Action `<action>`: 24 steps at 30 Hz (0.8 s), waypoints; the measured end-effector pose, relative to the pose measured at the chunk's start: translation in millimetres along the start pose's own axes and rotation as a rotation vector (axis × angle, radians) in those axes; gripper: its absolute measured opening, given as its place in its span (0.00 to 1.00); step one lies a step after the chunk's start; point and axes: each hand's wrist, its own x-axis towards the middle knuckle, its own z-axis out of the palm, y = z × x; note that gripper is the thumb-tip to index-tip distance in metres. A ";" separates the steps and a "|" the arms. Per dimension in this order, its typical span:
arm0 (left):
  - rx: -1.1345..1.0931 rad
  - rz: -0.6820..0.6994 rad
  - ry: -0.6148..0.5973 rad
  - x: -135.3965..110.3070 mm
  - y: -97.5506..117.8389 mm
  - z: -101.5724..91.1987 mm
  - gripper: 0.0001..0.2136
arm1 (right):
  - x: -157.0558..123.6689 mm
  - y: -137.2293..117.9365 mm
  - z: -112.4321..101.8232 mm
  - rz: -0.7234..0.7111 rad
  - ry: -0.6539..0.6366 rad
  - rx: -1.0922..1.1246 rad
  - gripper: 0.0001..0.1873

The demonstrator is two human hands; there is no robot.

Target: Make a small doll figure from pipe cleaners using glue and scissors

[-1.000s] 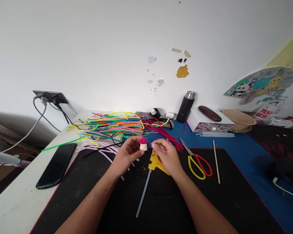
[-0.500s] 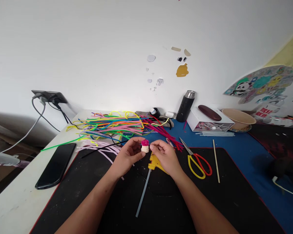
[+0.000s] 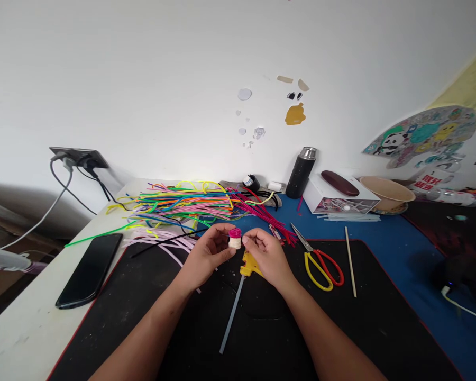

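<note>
Pink-topped cream coil (image 3: 234, 239), centre frame, pinched by fingertips of the left hand (image 3: 206, 255), held clear of the mat (image 3: 135, 301), likely for turning. Right hand (image 3: 268, 255) just beside, thumb and forefinger pressed together at its edge; whether on a strand, unclear. Forearms (image 3: 154, 328) angling inward from the bottom edge. Glue gun (image 3: 249, 264) beneath.

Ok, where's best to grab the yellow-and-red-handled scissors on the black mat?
Probably by the handle loops, from the near side: the yellow-and-red-handled metal scissors lie flat on the black mat, blades pointing away from the person, loops facing them, just beside the right hand.
</note>
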 end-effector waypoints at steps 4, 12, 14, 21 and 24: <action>0.000 -0.002 -0.002 0.2 -0.6 -1.0 0.20 | -0.1 0.2 0.0 0.000 -0.004 -0.002 0.14; 0.002 -0.002 -0.009 -0.4 0.0 -0.6 0.19 | 0.0 -2.5 -0.7 -0.004 -0.005 -0.018 0.14; 0.008 -0.006 -0.013 -0.6 0.1 -0.4 0.19 | -0.2 -3.0 -0.7 -0.003 -0.003 -0.024 0.14; 0.018 -0.011 -0.020 -1.1 -1.8 -1.7 0.19 | -0.3 -3.3 -0.2 0.003 0.003 -0.033 0.13; 0.021 -0.010 -0.012 -1.2 -2.2 -1.5 0.19 | -0.3 -3.9 -0.2 0.005 0.003 -0.030 0.13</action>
